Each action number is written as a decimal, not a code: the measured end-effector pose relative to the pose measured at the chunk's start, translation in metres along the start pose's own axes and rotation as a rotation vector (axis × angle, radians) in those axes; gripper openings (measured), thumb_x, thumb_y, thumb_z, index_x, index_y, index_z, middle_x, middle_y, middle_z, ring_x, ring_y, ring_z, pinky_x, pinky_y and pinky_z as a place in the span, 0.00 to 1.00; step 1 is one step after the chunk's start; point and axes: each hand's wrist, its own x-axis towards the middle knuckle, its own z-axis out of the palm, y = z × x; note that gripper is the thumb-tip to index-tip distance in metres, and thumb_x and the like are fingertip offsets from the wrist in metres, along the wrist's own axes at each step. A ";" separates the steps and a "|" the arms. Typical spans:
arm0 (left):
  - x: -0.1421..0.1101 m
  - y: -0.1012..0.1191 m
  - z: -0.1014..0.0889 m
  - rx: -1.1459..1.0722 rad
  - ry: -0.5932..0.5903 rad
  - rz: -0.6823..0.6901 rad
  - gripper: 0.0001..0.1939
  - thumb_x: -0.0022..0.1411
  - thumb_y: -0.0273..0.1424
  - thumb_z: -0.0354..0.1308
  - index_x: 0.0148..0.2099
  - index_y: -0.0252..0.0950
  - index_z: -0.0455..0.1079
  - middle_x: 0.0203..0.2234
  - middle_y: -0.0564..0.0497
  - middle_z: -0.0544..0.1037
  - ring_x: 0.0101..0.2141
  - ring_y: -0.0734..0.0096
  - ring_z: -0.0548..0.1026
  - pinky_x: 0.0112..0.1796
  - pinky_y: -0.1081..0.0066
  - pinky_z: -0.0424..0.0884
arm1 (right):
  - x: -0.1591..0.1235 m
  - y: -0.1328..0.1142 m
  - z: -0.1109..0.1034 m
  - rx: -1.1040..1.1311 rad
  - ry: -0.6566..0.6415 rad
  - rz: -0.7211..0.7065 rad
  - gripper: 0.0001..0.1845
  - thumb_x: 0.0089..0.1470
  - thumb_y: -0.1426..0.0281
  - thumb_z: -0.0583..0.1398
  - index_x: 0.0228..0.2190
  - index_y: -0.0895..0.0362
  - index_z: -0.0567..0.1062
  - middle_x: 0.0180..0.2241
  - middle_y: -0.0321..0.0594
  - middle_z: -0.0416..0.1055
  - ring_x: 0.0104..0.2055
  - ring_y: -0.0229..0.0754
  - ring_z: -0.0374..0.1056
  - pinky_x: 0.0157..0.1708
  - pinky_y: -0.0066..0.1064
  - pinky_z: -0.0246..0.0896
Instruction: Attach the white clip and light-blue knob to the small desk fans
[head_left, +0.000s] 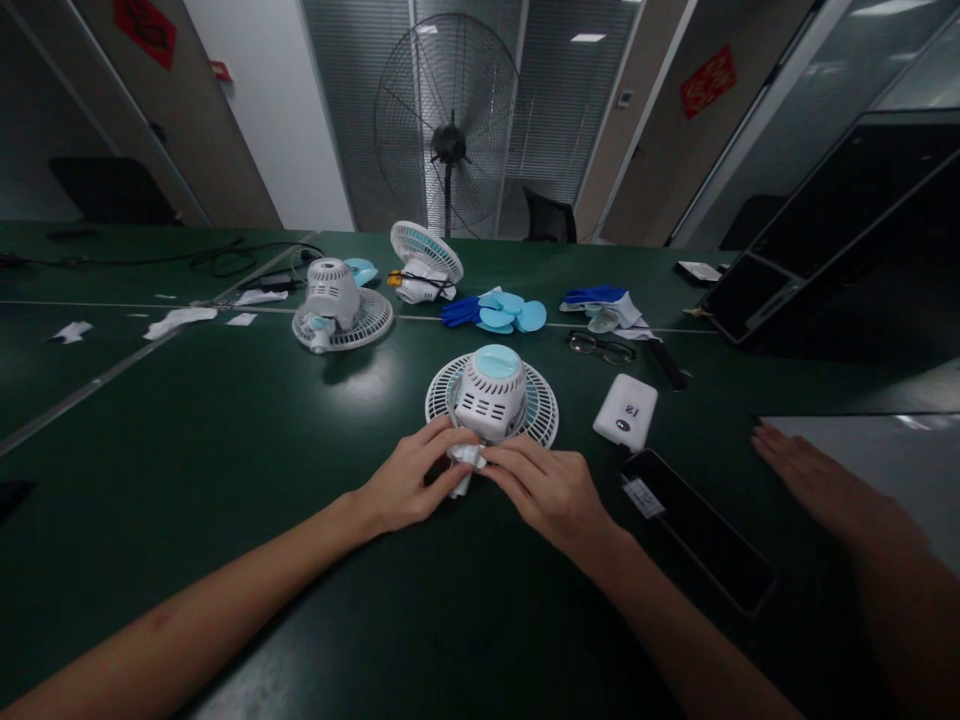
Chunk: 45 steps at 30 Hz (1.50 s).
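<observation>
A small white fan (pixel 491 395) with a light blue cap lies face down on the dark green table (pixel 225 470), its round grille underneath. My left hand (pixel 409 480) and my right hand (pixel 544 490) meet just in front of it. Both pinch a small white part (pixel 466 462) at the base of the fan's motor housing, fingers closed around it.
Two more white fans (pixel 341 305) (pixel 424 262) lie further back, with light blue fan blades (pixel 502 312) and blue gloves beside them. Glasses (pixel 600 347), a white power bank (pixel 626 412) and a black phone (pixel 697 528) lie to the right. Another person's hand (pixel 817 485) rests at far right.
</observation>
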 end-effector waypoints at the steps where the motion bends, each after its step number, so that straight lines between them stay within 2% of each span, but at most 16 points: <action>1: 0.000 0.000 0.000 0.003 0.000 -0.002 0.15 0.76 0.33 0.53 0.61 0.37 0.66 0.46 0.44 0.71 0.42 0.62 0.73 0.43 0.63 0.72 | 0.000 0.001 0.001 -0.001 0.018 0.007 0.10 0.70 0.70 0.59 0.51 0.57 0.75 0.45 0.42 0.79 0.41 0.40 0.76 0.39 0.31 0.69; 7: -0.002 -0.002 0.002 0.024 0.008 0.006 0.15 0.76 0.34 0.53 0.61 0.38 0.66 0.45 0.44 0.72 0.42 0.61 0.73 0.43 0.63 0.73 | 0.005 -0.009 0.012 0.192 0.081 0.262 0.08 0.69 0.65 0.61 0.38 0.57 0.77 0.35 0.38 0.77 0.34 0.38 0.73 0.33 0.30 0.64; 11: -0.001 0.000 0.002 0.029 -0.007 0.003 0.15 0.76 0.33 0.54 0.61 0.38 0.66 0.46 0.44 0.72 0.42 0.62 0.73 0.43 0.62 0.73 | 0.010 -0.018 0.015 0.387 0.075 0.487 0.14 0.69 0.65 0.60 0.29 0.56 0.74 0.25 0.32 0.71 0.25 0.35 0.67 0.27 0.28 0.59; 13: 0.000 0.001 0.001 0.022 -0.014 0.000 0.14 0.76 0.33 0.53 0.61 0.38 0.67 0.46 0.44 0.72 0.43 0.62 0.73 0.44 0.62 0.73 | 0.011 -0.019 0.014 0.418 0.054 0.516 0.17 0.70 0.65 0.59 0.27 0.56 0.73 0.22 0.31 0.69 0.23 0.34 0.65 0.25 0.27 0.58; 17: 0.001 0.002 0.000 0.004 -0.013 -0.003 0.15 0.76 0.33 0.53 0.61 0.38 0.66 0.46 0.44 0.71 0.42 0.62 0.73 0.43 0.62 0.73 | 0.006 -0.010 0.005 0.214 0.033 0.307 0.07 0.68 0.66 0.61 0.41 0.57 0.77 0.33 0.37 0.76 0.30 0.36 0.70 0.29 0.28 0.62; 20: 0.001 0.002 -0.001 -0.009 -0.018 -0.011 0.15 0.76 0.32 0.53 0.61 0.39 0.66 0.47 0.45 0.71 0.42 0.63 0.73 0.44 0.62 0.73 | 0.002 0.000 -0.002 0.050 -0.012 0.084 0.11 0.68 0.67 0.61 0.50 0.57 0.76 0.42 0.42 0.79 0.35 0.38 0.74 0.32 0.29 0.65; 24: 0.001 0.003 -0.001 -0.010 -0.010 -0.013 0.15 0.76 0.32 0.53 0.61 0.39 0.66 0.47 0.45 0.71 0.44 0.61 0.72 0.45 0.61 0.73 | 0.003 0.003 -0.002 0.037 0.004 0.062 0.10 0.70 0.66 0.60 0.49 0.57 0.77 0.43 0.42 0.79 0.38 0.40 0.75 0.35 0.30 0.66; 27: 0.000 0.003 -0.001 0.007 -0.006 -0.006 0.15 0.76 0.33 0.52 0.61 0.39 0.66 0.46 0.44 0.71 0.43 0.61 0.73 0.44 0.62 0.73 | 0.007 -0.006 0.007 0.233 0.017 0.266 0.11 0.69 0.63 0.60 0.38 0.57 0.79 0.35 0.39 0.78 0.33 0.38 0.73 0.31 0.29 0.65; 29: 0.000 0.002 0.000 0.012 -0.012 -0.005 0.15 0.76 0.33 0.52 0.61 0.39 0.66 0.46 0.45 0.71 0.43 0.62 0.73 0.43 0.62 0.73 | 0.009 -0.013 0.014 0.454 -0.009 0.527 0.18 0.70 0.60 0.58 0.30 0.57 0.76 0.25 0.34 0.73 0.24 0.35 0.68 0.24 0.27 0.61; 31: 0.000 0.002 0.000 0.013 -0.017 -0.007 0.15 0.76 0.33 0.52 0.61 0.39 0.66 0.45 0.45 0.71 0.42 0.62 0.73 0.43 0.62 0.73 | 0.009 -0.018 0.018 0.615 -0.083 0.709 0.22 0.71 0.58 0.55 0.29 0.57 0.76 0.20 0.32 0.68 0.18 0.34 0.63 0.18 0.26 0.55; 32: 0.000 0.001 0.000 0.012 -0.019 -0.008 0.15 0.76 0.33 0.52 0.62 0.39 0.66 0.45 0.45 0.71 0.42 0.61 0.73 0.43 0.62 0.74 | 0.009 -0.018 0.018 0.618 -0.079 0.733 0.21 0.71 0.58 0.56 0.31 0.57 0.77 0.21 0.32 0.69 0.18 0.33 0.63 0.17 0.26 0.55; 35: 0.000 0.000 0.000 -0.006 -0.011 -0.006 0.16 0.76 0.32 0.53 0.62 0.39 0.66 0.48 0.44 0.71 0.44 0.61 0.73 0.46 0.61 0.74 | 0.005 -0.013 0.010 0.349 0.037 0.499 0.12 0.67 0.61 0.62 0.43 0.56 0.78 0.32 0.37 0.76 0.24 0.34 0.67 0.25 0.27 0.63; 38: -0.001 -0.001 0.000 -0.029 -0.013 -0.004 0.16 0.76 0.31 0.52 0.62 0.39 0.66 0.49 0.43 0.71 0.45 0.60 0.73 0.47 0.60 0.73 | 0.001 -0.003 -0.001 0.075 0.005 0.138 0.12 0.68 0.66 0.61 0.51 0.55 0.76 0.42 0.42 0.79 0.34 0.38 0.75 0.32 0.30 0.66; 40: -0.001 -0.001 0.000 -0.028 -0.020 -0.006 0.15 0.76 0.31 0.52 0.61 0.38 0.66 0.48 0.44 0.71 0.44 0.61 0.73 0.46 0.60 0.73 | 0.001 0.002 -0.005 -0.025 -0.013 0.018 0.12 0.70 0.67 0.59 0.52 0.56 0.76 0.44 0.42 0.80 0.40 0.40 0.77 0.35 0.30 0.67; 42: -0.001 -0.002 0.000 -0.016 -0.018 -0.008 0.15 0.76 0.32 0.52 0.61 0.38 0.66 0.47 0.44 0.71 0.43 0.61 0.73 0.44 0.61 0.73 | 0.003 0.002 -0.004 -0.038 -0.021 0.006 0.11 0.70 0.67 0.59 0.51 0.56 0.76 0.43 0.41 0.80 0.40 0.41 0.77 0.35 0.31 0.67; 45: -0.001 -0.001 -0.001 -0.003 -0.011 -0.004 0.16 0.76 0.32 0.52 0.62 0.39 0.65 0.47 0.44 0.71 0.44 0.61 0.73 0.45 0.61 0.73 | 0.006 -0.005 0.007 0.121 0.028 0.192 0.11 0.71 0.65 0.58 0.42 0.57 0.78 0.36 0.40 0.79 0.34 0.39 0.75 0.34 0.30 0.65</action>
